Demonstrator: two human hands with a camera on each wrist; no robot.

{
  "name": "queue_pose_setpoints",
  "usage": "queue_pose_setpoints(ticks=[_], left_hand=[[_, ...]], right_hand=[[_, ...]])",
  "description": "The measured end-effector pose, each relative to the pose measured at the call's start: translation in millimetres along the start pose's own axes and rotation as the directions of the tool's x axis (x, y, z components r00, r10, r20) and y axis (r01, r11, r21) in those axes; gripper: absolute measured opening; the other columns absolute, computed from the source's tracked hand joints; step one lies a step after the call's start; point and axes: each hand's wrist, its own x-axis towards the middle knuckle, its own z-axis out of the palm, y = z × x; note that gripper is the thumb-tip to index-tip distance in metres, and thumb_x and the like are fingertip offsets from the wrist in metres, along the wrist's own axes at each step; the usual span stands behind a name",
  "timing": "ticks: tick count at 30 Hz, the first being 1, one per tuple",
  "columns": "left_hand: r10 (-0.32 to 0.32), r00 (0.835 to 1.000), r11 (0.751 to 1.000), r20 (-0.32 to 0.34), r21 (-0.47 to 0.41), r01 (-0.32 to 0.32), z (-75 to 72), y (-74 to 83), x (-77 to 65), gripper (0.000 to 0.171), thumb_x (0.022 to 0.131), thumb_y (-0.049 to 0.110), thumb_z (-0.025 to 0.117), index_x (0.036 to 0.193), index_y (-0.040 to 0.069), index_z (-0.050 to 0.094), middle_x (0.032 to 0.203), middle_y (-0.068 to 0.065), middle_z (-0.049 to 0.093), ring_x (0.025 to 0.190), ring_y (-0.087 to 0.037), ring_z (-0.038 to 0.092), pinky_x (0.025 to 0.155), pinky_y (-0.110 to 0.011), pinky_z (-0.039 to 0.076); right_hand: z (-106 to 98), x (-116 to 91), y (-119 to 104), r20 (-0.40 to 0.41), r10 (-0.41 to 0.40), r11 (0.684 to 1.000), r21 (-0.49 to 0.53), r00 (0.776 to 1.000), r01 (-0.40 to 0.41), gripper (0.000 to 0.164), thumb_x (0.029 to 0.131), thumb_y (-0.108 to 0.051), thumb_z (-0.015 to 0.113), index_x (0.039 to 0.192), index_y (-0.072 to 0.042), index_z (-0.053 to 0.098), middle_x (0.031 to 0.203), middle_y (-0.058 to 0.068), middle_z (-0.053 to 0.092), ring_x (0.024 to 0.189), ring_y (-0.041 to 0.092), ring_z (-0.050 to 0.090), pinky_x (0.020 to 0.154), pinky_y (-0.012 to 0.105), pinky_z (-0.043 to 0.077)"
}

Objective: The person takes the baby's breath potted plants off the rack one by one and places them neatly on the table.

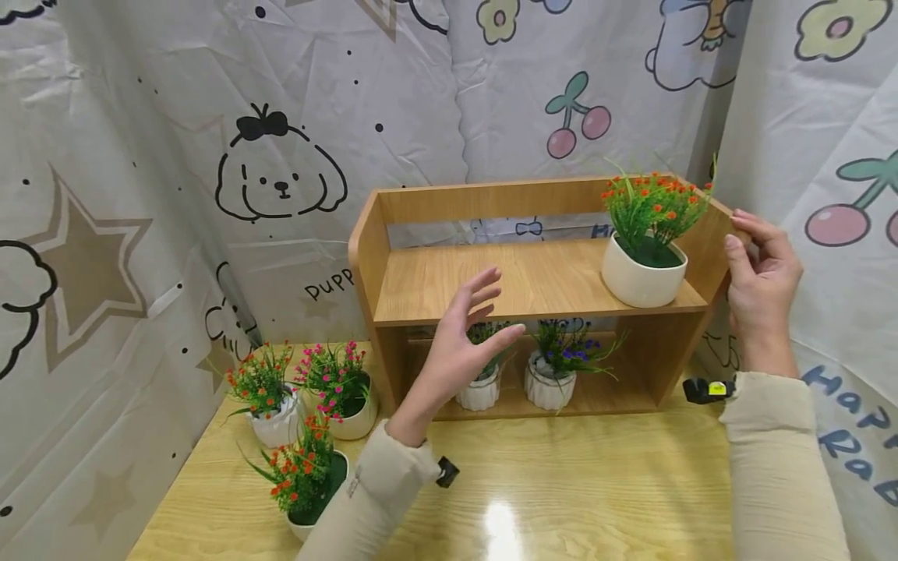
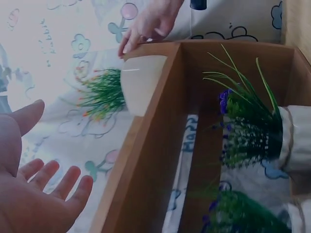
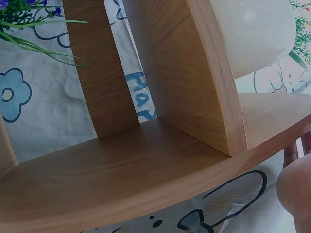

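White cloth (image 1: 407,101) printed with a puppy's head, stars, cherries and flowers hangs behind and on both sides, creased in places, with blue lettering low on the right. Below it spreads a pale wood-grained counter (image 1: 596,483), a bright patch of light shining near its front edge. At the back stands a two-tier wooden shelf (image 1: 547,280) with raised side panels and a rail along its back, the cloth showing through the gaps.

On the upper board, at the right end, sits a smooth white pot with orange flowers (image 1: 644,273), upright and close to the side panel. Underneath, two ridged white pots (image 1: 549,387) hold greenery, the right one with purple blooms. Left of the shelf, three more potted plants are grouped on the counter: one pink-flowered (image 1: 351,413), two orange-flowered (image 1: 276,417), the nearer partly hidden by a beige sleeve (image 1: 382,491).

The left hand (image 1: 468,335) is empty, fingers spread and thumb apart, in front of the shelf. The right hand (image 1: 766,273) touches the right side panel's upper front corner with bent fingers; whether it grips the wood I cannot tell.
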Motion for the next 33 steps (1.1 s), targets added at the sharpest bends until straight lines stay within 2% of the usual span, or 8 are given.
queue_pose_setpoints(ticks=[7, 13, 17, 24, 29, 33], left_hand=[[-0.029, 0.998, 0.999, 0.051, -0.036, 0.031, 46.8, -7.8, 46.0, 0.075, 0.098, 0.024, 0.074, 0.161, 0.026, 0.033, 0.164, 0.002, 0.038, 0.148, -0.026, 0.044, 0.119, -0.037, 0.044], [-0.052, 0.997, 0.996, 0.057, -0.063, 0.055, 81.3, -9.4, 72.2, 0.076, 0.096, 0.026, 0.076, 0.16, 0.024, 0.035, 0.165, -0.002, 0.038, 0.149, -0.028, 0.042, 0.119, -0.034, 0.044], [-0.084, 0.996, 0.995, 0.03, -0.058, 0.086, 97.2, -11.4, 83.4, 0.078, 0.094, 0.027, 0.078, 0.16, 0.025, 0.036, 0.164, 0.002, 0.039, 0.15, -0.028, 0.039, 0.119, -0.034, 0.044], [-0.146, 0.988, 0.988, -0.044, 0.036, 0.147, 123.0, -10.3, 98.9, 0.083, 0.092, 0.031, 0.081, 0.16, 0.021, 0.036, 0.16, -0.005, 0.04, 0.148, -0.029, 0.042, 0.116, -0.035, 0.048], [-0.187, 0.976, 0.972, -0.115, 0.12, 0.2, 137.0, -10.1, 109.4, 0.09, 0.088, 0.037, 0.084, 0.161, 0.02, 0.034, 0.161, -0.005, 0.041, 0.147, -0.025, 0.045, 0.116, -0.036, 0.047], [-0.212, 0.971, 0.96, -0.107, 0.161, 0.227, 145.4, -7.7, 116.4, 0.098, 0.087, 0.042, 0.084, 0.164, 0.021, 0.027, 0.167, -0.003, 0.036, 0.151, -0.023, 0.041, 0.12, -0.041, 0.042]], right_hand=[[-3, 3, -2, -0.01, -0.019, 0.999, 0.034, 1.0, 0.019, 0.025, 0.092, 0.013, 0.065, 0.116, 0.008, 0.072, 0.123, 0.009, 0.072, 0.125, 0.022, 0.059, 0.097, 0.019, 0.051], [-4, 3, -3, -0.016, -0.024, 0.999, 0.04, 1.0, 0.025, 0.025, 0.092, 0.014, 0.065, 0.115, 0.009, 0.072, 0.122, 0.009, 0.073, 0.126, 0.023, 0.059, 0.098, 0.019, 0.051], [-2, 2, 1, -0.007, -0.025, 0.999, 0.043, 1.0, 0.025, 0.025, 0.092, 0.013, 0.065, 0.115, 0.009, 0.072, 0.122, 0.008, 0.073, 0.126, 0.023, 0.059, 0.099, 0.019, 0.051], [-1, -1, 1, 0.006, -0.014, 0.999, -0.051, 1.0, 0.014, 0.025, 0.094, 0.008, 0.066, 0.118, 0.006, 0.072, 0.126, 0.007, 0.071, 0.129, 0.022, 0.058, 0.101, 0.02, 0.05], [-2, -1, 1, 0.016, -0.008, 0.998, -0.059, 1.0, 0.009, 0.026, 0.095, 0.008, 0.066, 0.12, 0.005, 0.072, 0.126, 0.007, 0.071, 0.128, 0.022, 0.058, 0.103, 0.019, 0.051], [-4, 1, 1, 0.015, -0.01, 0.997, -0.073, 1.0, 0.011, 0.026, 0.095, 0.008, 0.066, 0.12, 0.004, 0.072, 0.127, 0.007, 0.07, 0.129, 0.022, 0.058, 0.104, 0.019, 0.05]])
